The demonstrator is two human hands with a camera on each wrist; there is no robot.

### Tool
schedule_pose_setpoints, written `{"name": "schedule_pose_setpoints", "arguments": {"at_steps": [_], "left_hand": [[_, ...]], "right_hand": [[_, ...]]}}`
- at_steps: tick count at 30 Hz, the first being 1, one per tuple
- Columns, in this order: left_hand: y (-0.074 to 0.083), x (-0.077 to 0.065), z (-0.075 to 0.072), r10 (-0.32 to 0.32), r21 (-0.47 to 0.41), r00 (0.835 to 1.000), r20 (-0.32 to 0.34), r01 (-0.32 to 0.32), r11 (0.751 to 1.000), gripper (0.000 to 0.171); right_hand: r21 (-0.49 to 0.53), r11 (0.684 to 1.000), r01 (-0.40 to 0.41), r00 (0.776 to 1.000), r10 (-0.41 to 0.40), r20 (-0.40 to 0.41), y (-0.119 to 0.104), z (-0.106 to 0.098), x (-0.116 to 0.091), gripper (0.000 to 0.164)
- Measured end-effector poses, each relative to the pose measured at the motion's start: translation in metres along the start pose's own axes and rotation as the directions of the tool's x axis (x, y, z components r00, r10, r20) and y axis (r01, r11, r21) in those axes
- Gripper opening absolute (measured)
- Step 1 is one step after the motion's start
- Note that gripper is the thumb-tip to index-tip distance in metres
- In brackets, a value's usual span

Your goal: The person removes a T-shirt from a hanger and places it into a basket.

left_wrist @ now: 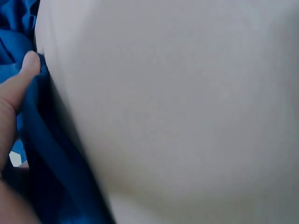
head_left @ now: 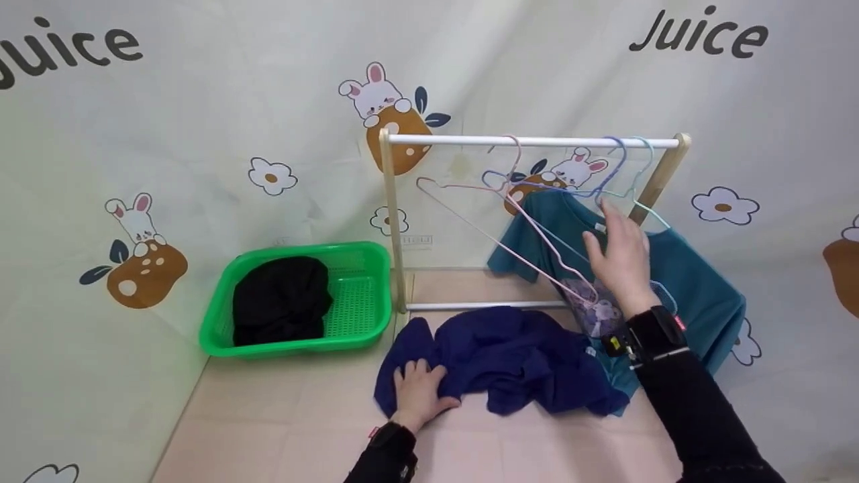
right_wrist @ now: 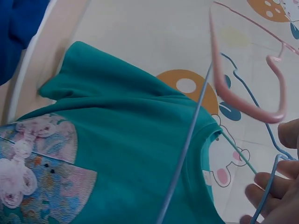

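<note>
Just in front of the rack (head_left: 456,139), a navy cloth (head_left: 523,355) lies bunched on the counter (head_left: 295,402), its soft, matte folds rising in rounded humps. The person's left hand (head_left: 417,397) rests at its near left end, fingers spread over the fabric and thumb held out along the edge; whether a fold is pinched beneath, one cannot tell.

The person's right hand (head_left: 624,258) is raised to the rack, below the right part of its upper bar. Its thumb and forefinger are parted about the neck of a blue hanger (right_wrist: 186,144), a thin, smooth rod bent into a long triangle; whether skin meets rod is hard to tell. From the same bar a pink hanger (right_wrist: 247,109) of glossy round tubing dangles aslant, near the rack's middle.

At the rack's right end, a teal shirt (right_wrist: 126,140) hangs from a slim pale hanger (right_wrist: 238,152), its short sleeves drooping, a ribbed band rounding the neck. A crinkled, pastel patch (right_wrist: 60,154) covers part of the front, set with coiled pink rosettes (right_wrist: 14,182).

The rack itself joins flat wooden posts to slender white bars. To its left sits a green plastic basket (head_left: 288,347), rectangular with rounded corners and a finely perforated floor, holding a balled black cloth (head_left: 282,298). Behind the rack hangs a creased, pale backdrop (head_left: 201,80) printed with rabbits and flowers.
</note>
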State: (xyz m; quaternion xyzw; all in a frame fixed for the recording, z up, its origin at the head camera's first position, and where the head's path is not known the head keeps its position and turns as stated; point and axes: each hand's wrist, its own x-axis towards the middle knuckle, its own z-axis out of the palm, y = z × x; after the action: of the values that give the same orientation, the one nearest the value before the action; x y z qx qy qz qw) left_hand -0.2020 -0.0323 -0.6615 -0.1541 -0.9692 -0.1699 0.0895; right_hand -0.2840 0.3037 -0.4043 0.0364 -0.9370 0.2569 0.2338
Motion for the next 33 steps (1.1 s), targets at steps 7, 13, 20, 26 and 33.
{"name": "schedule_pose_setpoints", "arguments": {"at_steps": [7, 13, 20, 26, 33], "left_hand": [[0.003, -0.002, -0.002, 0.006, 0.0, 0.999, -0.034, -0.006, 1.0, 0.036], [-0.001, 0.003, -0.019, -0.061, -0.224, 0.994, -0.096, 0.038, 0.974, 0.025], [-0.002, 0.017, -0.041, -0.189, -0.515, 0.973, -0.132, 0.095, 0.852, 0.018], [0.009, 0.03, -0.065, -0.247, -0.644, 0.963, -0.108, 0.121, 0.755, 0.02], [0.02, 0.046, -0.106, -0.304, -0.783, 0.95, -0.077, 0.131, 0.608, 0.03]], "right_hand": [[-0.039, 0.997, 0.072, 0.995, -0.075, -0.067, 0.013, 0.002, -0.022, 0.064], [0.025, 0.992, 0.122, 0.984, -0.118, -0.134, 0.025, 0.002, -0.046, 0.06], [0.066, 0.985, 0.158, 0.98, -0.148, -0.136, 0.036, 0.006, -0.071, 0.059], [0.064, 0.983, 0.173, 0.979, -0.164, -0.124, 0.04, 0.011, -0.084, 0.062], [0.073, 0.982, 0.173, 0.978, -0.162, -0.132, 0.044, 0.014, -0.092, 0.063]]}}
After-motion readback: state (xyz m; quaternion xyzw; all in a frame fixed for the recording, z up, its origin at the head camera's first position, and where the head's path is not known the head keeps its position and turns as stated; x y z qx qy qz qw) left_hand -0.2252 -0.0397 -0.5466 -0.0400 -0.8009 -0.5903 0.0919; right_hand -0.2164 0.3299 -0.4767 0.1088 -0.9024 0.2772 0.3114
